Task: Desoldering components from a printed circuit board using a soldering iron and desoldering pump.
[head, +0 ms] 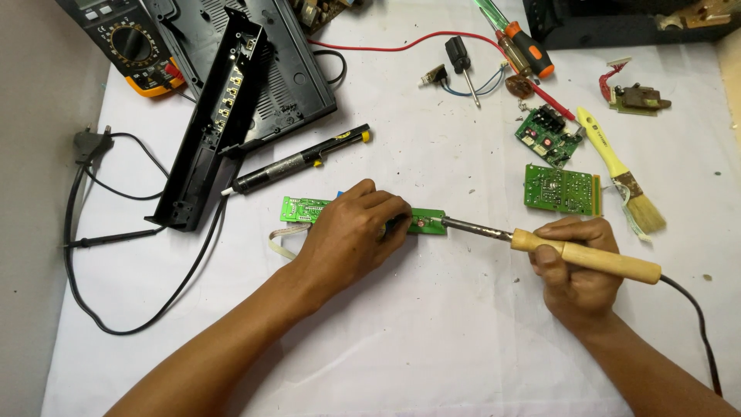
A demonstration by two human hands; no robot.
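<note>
The left hand (351, 232) presses down on a long narrow green circuit board (305, 209) lying near the middle of the white sheet (432, 340) that covers the bench; the fingers are curled over the board's middle, hiding it, so only its two ends show. The right hand (579, 270) is clenched around the smooth pale wooden handle of a soldering iron (587, 256), whose dull metal shaft runs left until its tip touches the board's right end. The iron's black cord leaves at the right edge, cut off.

A grey ribbon cable (279, 241) curls from the board's left end. Just behind it lies a black and silver desoldering pump (301, 161) with a yellow end. Toward the far left corner stand a long black plastic housing (212, 127) on its side, a vented black cover (270, 62) and a multimeter (131, 42), partly out of frame. A black mains plug (91, 144) and its lead loop off the sheet's left edge.

Toward the right edge lie two more green boards (562, 188) (548, 133), a yellow-handled bristle brush (621, 174), a small brown board (641, 98) and two screwdrivers: one orange-gripped (525, 46), one black (461, 58). Small parts near them are too small to make out
</note>
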